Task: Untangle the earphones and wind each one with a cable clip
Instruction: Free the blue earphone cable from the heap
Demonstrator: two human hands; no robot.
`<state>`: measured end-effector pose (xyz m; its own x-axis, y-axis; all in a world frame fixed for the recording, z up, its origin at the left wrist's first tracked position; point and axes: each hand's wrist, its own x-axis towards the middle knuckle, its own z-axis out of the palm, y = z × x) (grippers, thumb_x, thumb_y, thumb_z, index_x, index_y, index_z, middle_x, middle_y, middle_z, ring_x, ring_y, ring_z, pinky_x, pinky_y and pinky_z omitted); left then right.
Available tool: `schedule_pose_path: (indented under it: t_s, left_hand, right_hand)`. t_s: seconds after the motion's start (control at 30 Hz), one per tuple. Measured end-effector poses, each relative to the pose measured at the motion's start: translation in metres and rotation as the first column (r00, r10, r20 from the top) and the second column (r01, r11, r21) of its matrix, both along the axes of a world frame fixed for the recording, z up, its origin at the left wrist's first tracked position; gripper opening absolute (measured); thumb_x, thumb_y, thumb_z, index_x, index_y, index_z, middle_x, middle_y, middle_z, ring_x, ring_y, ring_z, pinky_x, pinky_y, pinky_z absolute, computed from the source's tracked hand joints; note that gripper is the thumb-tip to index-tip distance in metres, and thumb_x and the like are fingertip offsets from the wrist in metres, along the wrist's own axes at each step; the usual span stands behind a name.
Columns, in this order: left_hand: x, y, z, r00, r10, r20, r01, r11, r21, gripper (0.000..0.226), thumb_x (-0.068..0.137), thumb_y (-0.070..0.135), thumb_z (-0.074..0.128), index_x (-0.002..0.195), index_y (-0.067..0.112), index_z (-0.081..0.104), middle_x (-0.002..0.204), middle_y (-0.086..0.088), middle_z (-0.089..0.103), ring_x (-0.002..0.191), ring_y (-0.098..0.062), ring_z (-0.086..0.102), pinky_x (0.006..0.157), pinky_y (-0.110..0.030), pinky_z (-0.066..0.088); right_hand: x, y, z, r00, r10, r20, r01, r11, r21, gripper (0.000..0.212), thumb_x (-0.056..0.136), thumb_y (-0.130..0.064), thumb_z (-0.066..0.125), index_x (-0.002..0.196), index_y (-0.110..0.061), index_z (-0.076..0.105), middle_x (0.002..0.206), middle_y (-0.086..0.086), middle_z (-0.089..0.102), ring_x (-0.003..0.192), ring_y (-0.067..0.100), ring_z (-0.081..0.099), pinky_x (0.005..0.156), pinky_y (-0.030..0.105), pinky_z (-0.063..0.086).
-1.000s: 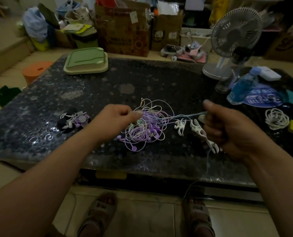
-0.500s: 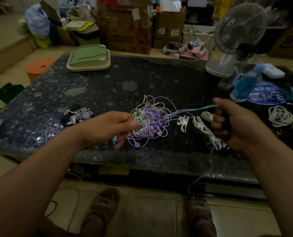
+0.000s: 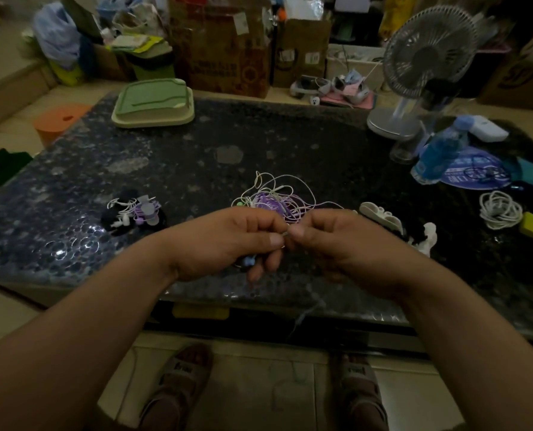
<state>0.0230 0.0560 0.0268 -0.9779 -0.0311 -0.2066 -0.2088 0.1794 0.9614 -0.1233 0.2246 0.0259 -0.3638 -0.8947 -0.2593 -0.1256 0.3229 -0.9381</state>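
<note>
A tangle of purple and white earphones (image 3: 277, 197) lies on the dark table (image 3: 196, 169), just beyond my hands. My left hand (image 3: 227, 241) and my right hand (image 3: 342, 244) meet over the near table edge, and both pinch a thin light-blue earphone cable (image 3: 285, 234) between fingertips. A blue earbud (image 3: 249, 261) shows under my left palm. The cable's loose end (image 3: 305, 312) hangs below the table edge. White cable clips (image 3: 386, 217) lie right of my right hand. A wound bundle of earphones (image 3: 136, 211) sits at the left.
A green lidded box (image 3: 153, 102) stands at the back left. A desk fan (image 3: 414, 76), a blue bottle (image 3: 442, 147) and a coiled white cable (image 3: 500, 209) occupy the right side. Boxes and bags crowd the floor behind the table.
My right hand has come in from the right to meet my left hand. The stretched blue cable is now pinched short between both hands, near the table's front edge.
</note>
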Motion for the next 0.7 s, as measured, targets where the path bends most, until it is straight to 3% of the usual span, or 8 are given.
schedule_pose_path:
  t_s: [0.07, 0.13, 0.23, 0.3, 0.4, 0.53, 0.63, 0.7]
  left_hand:
    - [-0.002, 0.000, -0.003, 0.999, 0.006, 0.032, -0.007, 1.000, 0.014, 0.016, 0.108, 0.007, 0.046, 0.112, 0.004, 0.061, 0.084, -0.006, 0.070, 0.060, -0.012, 0.058, 0.058, -0.016, 0.046]
    - [-0.006, 0.003, -0.006, 0.997, 0.025, 0.071, -0.028, 0.999, 0.037, 0.017, 0.109, 0.009, 0.047, 0.110, 0.006, 0.063, 0.085, -0.007, 0.072, 0.062, -0.014, 0.060, 0.059, -0.019, 0.048]
    - [-0.010, 0.012, -0.011, 0.994, 0.037, 0.102, -0.053, 0.987, 0.153, 0.018, 0.108, 0.010, 0.048, 0.111, 0.008, 0.066, 0.089, -0.009, 0.073, 0.070, -0.018, 0.065, 0.067, -0.025, 0.055]
    - [-0.014, 0.019, -0.013, 0.995, 0.072, 0.075, -0.091, 0.950, 0.299, 0.022, 0.107, 0.005, 0.047, 0.118, 0.008, 0.066, 0.093, -0.010, 0.073, 0.074, -0.017, 0.066, 0.069, -0.028, 0.057]
    - [-0.021, 0.027, -0.015, 0.988, 0.148, 0.045, -0.149, 0.839, 0.524, 0.031, 0.104, 0.002, 0.046, 0.128, 0.005, 0.065, 0.096, -0.009, 0.073, 0.072, -0.014, 0.065, 0.062, -0.023, 0.056]
    - [-0.028, 0.034, -0.013, 0.978, 0.208, 0.014, -0.175, 0.778, 0.603, 0.039, 0.102, 0.004, 0.047, 0.138, 0.008, 0.061, 0.113, -0.005, 0.076, 0.074, -0.008, 0.059, 0.063, -0.019, 0.053]
    - [-0.032, 0.033, -0.013, 0.970, 0.241, 0.014, -0.206, 0.798, 0.566, 0.043, 0.104, 0.002, 0.045, 0.144, 0.012, 0.056, 0.131, -0.008, 0.072, 0.076, -0.008, 0.057, 0.065, -0.020, 0.052]
    - [-0.035, 0.029, -0.015, 0.962, 0.274, 0.015, -0.240, 0.812, 0.532, 0.045, 0.105, -0.001, 0.042, 0.146, 0.013, 0.053, 0.135, -0.006, 0.070, 0.078, -0.010, 0.057, 0.066, -0.021, 0.053]
  right_hand:
    - [-0.008, 0.001, 0.002, 0.993, -0.071, -0.089, 0.069, 0.997, -0.020, 0.027, 0.098, -0.035, 0.068, 0.085, -0.011, 0.066, 0.069, 0.007, 0.052, 0.056, 0.012, 0.038, 0.055, 0.030, 0.031]
    - [-0.013, -0.001, 0.000, 0.977, -0.128, -0.172, 0.118, 0.991, -0.067, 0.028, 0.097, -0.037, 0.070, 0.081, -0.013, 0.066, 0.068, 0.007, 0.048, 0.059, 0.017, 0.038, 0.056, 0.030, 0.031]
    - [-0.014, -0.006, -0.008, 0.964, -0.198, -0.179, 0.179, 0.977, -0.116, 0.029, 0.098, -0.038, 0.069, 0.080, -0.015, 0.068, 0.069, 0.008, 0.053, 0.063, 0.019, 0.042, 0.058, 0.032, 0.036]
    - [-0.014, -0.009, -0.012, 0.967, -0.245, -0.065, 0.235, 0.963, -0.136, 0.029, 0.099, -0.037, 0.068, 0.079, -0.015, 0.069, 0.066, 0.007, 0.057, 0.058, 0.017, 0.046, 0.057, 0.030, 0.039]
    - [-0.014, -0.013, -0.018, 0.931, -0.271, 0.243, 0.298, 0.951, -0.079, 0.030, 0.102, -0.033, 0.062, 0.078, -0.015, 0.064, 0.058, 0.003, 0.051, 0.048, 0.012, 0.039, 0.041, 0.020, 0.032]
    - [-0.007, -0.013, -0.023, 0.879, -0.216, 0.426, 0.275, 0.958, -0.081, 0.018, 0.100, -0.011, 0.056, 0.105, -0.009, 0.074, 0.069, 0.007, 0.062, 0.054, 0.013, 0.049, 0.041, 0.017, 0.030]
    - [-0.002, -0.005, -0.018, 0.896, -0.256, 0.364, 0.307, 0.948, -0.089, 0.024, 0.104, -0.006, 0.048, 0.104, -0.009, 0.072, 0.061, 0.001, 0.063, 0.046, 0.007, 0.050, 0.040, 0.015, 0.036]
    - [-0.002, 0.002, -0.020, 0.941, -0.287, 0.181, 0.306, 0.948, -0.088, 0.025, 0.108, -0.012, 0.049, 0.106, -0.013, 0.074, 0.058, -0.009, 0.062, 0.045, 0.000, 0.049, 0.044, 0.015, 0.039]
